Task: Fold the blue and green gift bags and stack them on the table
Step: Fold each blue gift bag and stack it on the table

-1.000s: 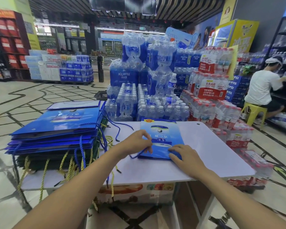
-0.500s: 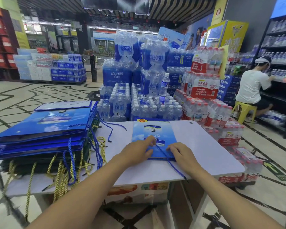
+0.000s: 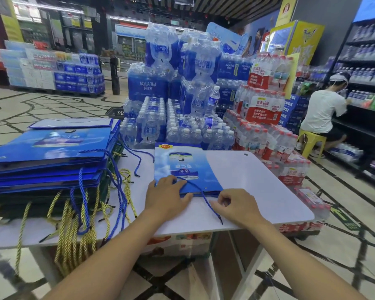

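Observation:
A folded blue gift bag (image 3: pixel 188 167) lies flat in the middle of the white table (image 3: pixel 260 187). My left hand (image 3: pixel 167 198) presses on its near left corner with the fingers laid flat. My right hand (image 3: pixel 236 204) is just off the bag's near right corner, fingers curled, and pinches the bag's blue cord handle (image 3: pixel 204 199), which trails toward the table's near edge. At the left stands a stack of folded bags: blue ones (image 3: pixel 48 152) on top, dark green ones (image 3: pixel 41 204) beneath. Blue and gold cords hang over the stack's front.
Shrink-wrapped packs of water bottles (image 3: pixel 175 100) are piled right behind the table and along its right side. A printed carton (image 3: pixel 182 243) sits under the table. A person in white (image 3: pixel 325 111) sits on a yellow stool at the shelves on the right.
My right hand has slid off the bag toward the table's near edge, drawing the blue cord out with it. My left hand has stayed on the bag's near left corner.

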